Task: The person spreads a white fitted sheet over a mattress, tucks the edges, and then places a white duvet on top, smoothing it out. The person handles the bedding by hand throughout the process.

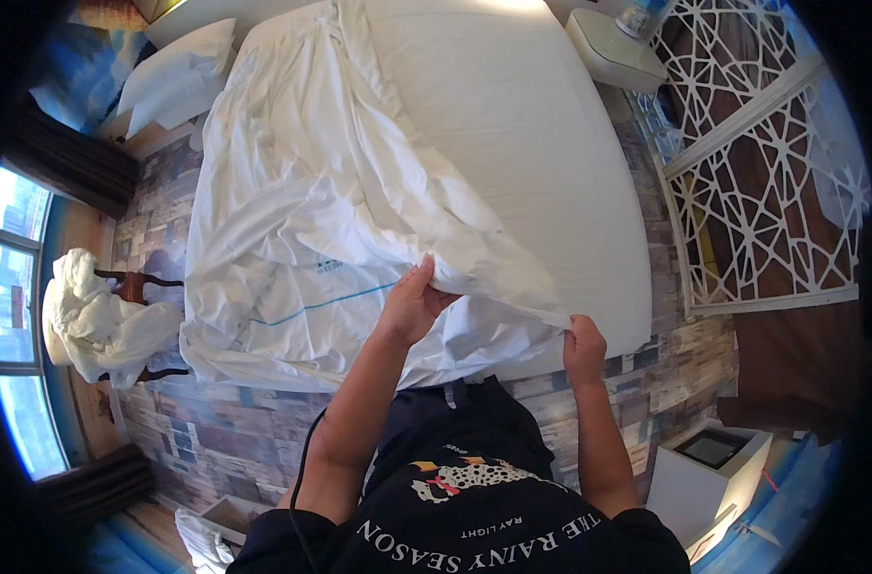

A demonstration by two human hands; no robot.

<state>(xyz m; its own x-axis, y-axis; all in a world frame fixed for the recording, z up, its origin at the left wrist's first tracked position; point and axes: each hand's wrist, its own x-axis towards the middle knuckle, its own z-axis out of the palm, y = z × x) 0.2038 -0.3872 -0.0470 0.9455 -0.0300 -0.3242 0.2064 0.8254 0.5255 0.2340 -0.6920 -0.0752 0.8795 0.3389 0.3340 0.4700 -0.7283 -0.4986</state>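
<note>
A white duvet cover (285,208) with a blue stripe and some printed writing lies rumpled over the left part of a bed. My left hand (416,301) pinches its folded edge near the foot of the bed. Farther right, my right hand (585,349) is closed on a corner of the same cloth, so the edge stretches between both hands. Under it, the mattress (522,165) wears a smooth white sheet, bare of the cover on the right side.
White bedding (91,316) is heaped on a chair left of the bed. Pillows (181,72) lie at the upper left. A bedside table (611,50) and a white lattice screen (766,194) stand at the right. Behind me on the right is a white cabinet (701,473).
</note>
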